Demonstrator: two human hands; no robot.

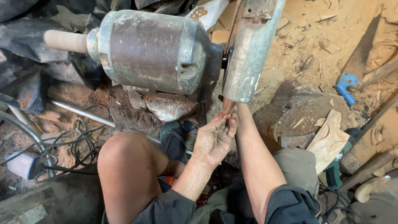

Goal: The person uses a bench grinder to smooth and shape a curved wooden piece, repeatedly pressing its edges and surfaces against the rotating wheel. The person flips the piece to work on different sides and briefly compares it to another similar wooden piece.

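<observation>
Grinding a small piece at the motor point(153, 52).
Left hand point(213, 139) pinches the piece point(227, 106) under the guard point(248, 54); right hand is hidden, maybe holding too. Next: steady, gentle push.

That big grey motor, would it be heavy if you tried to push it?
Probably very heavy: the motor has a thick metal casing. It likely wouldn't roll, since it sits on a base among rocks. The rusty surface looks rough, so hardly slippery.

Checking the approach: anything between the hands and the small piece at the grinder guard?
Nothing visible. Left hand already touches the thin reddish piece under the metal guard; the right hand is hidden behind it.
</observation>
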